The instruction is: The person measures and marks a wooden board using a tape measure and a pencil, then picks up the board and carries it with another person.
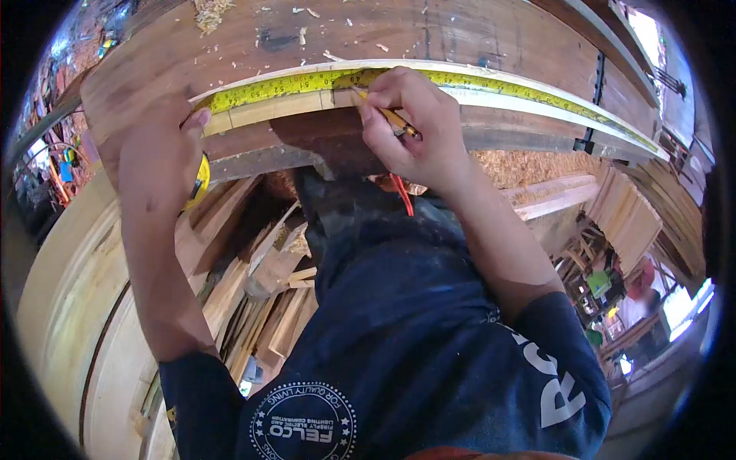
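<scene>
A yellow tape measure (291, 84) is drawn out along a long pale wooden strip (322, 101) on the workbench. Its case (201, 182) shows beneath my left hand (157, 142), which is closed around it, the thumb by the near end of the blade. My right hand (418, 123) pinches a yellow pencil (397, 123). The pencil's tip is at the tape's lower edge, close to the strip. Part of the blade passes behind my right fingers. Most of the tape case is hidden by my left hand.
The brown workbench (368, 34) carries wood shavings (213, 14). Long boards (80, 307) lie at the left, with timber offcuts (280, 307) below the bench. Stacked planks (625, 215) stand at the right. A person (644, 303) is farther back on the right.
</scene>
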